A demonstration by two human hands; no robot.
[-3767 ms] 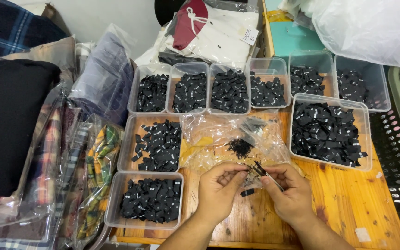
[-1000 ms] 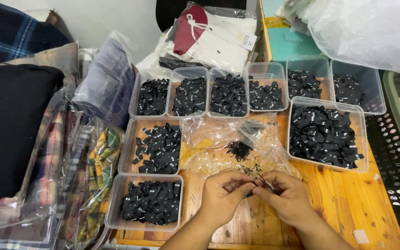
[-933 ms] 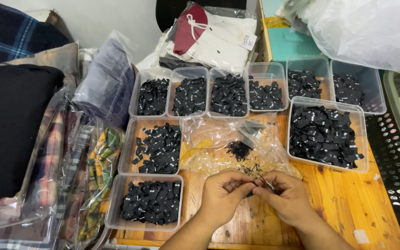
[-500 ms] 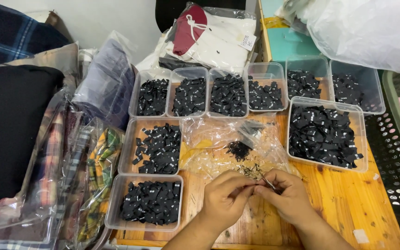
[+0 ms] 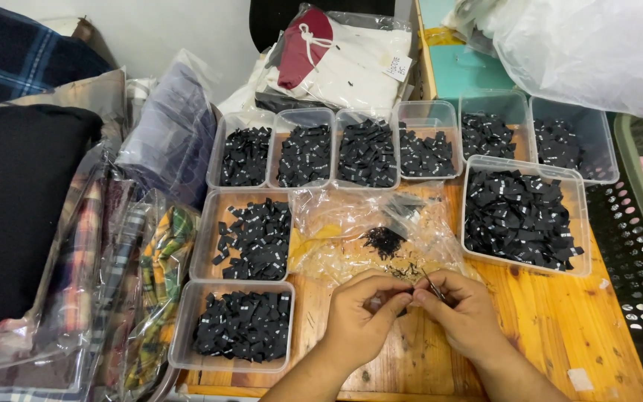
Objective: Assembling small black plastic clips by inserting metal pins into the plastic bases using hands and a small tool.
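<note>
Over the wooden table (image 5: pixel 560 335), the left hand (image 5: pixel 359 320) and right hand (image 5: pixel 463 316) meet fingertip to fingertip, both curled and pinching a small dark piece (image 5: pixel 413 295). Just beyond lies a clear bag (image 5: pixel 336 231), then tubs of black tags (image 5: pixel 519 216).

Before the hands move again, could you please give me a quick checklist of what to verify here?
1. Both hands meet over the table: left hand and right hand fingertip to fingertip. Ok.
2. Small dark piece pinched between them: too small to make out. Cannot tell.
3. Thin pin-like item at the right fingers: grip unclear. Cannot tell.
4. Clear bag with loose dark bits lies just beyond the hands. Ok.
5. Nearest tray upright, holding black tags. Ok.
</note>
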